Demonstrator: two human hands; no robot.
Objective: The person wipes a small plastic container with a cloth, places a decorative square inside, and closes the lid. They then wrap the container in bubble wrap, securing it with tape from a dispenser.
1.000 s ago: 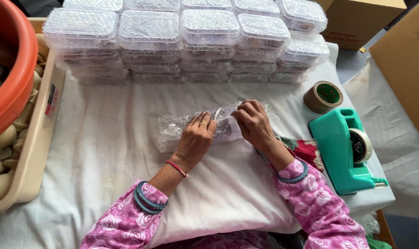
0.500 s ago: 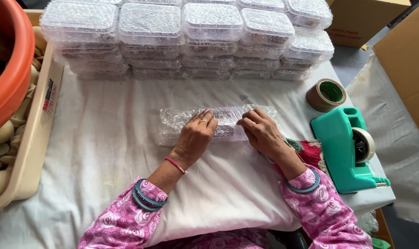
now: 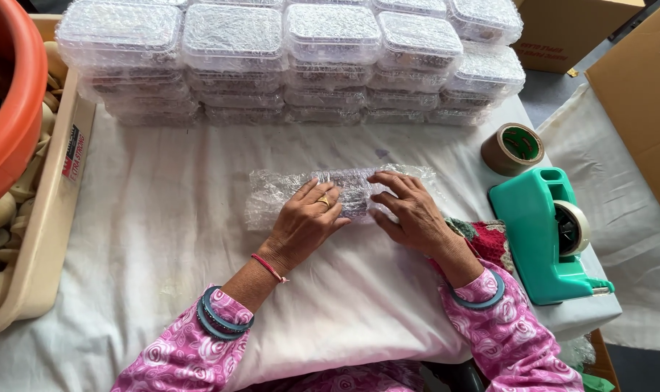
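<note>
On white-covered bench (image 3: 163, 218): bubble-wrapped box (image 3: 337, 192) now lying flatter, pressed under left hand (image 3: 304, 225) and right hand (image 3: 410, 210), fingers spread, gripping nothing; wrapping nearly closed.

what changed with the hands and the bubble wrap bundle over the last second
Both hands flattened: the left hand and right hand now press palms-down on the bubble-wrapped bundle, which went from bunched up to a long flat roll. The stacked containers, tape dispenser and brown tape roll stayed put.

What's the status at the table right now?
Left hand and right hand flat on bubble-wrapped box. Nothing in the way; tape holder off right.
</note>
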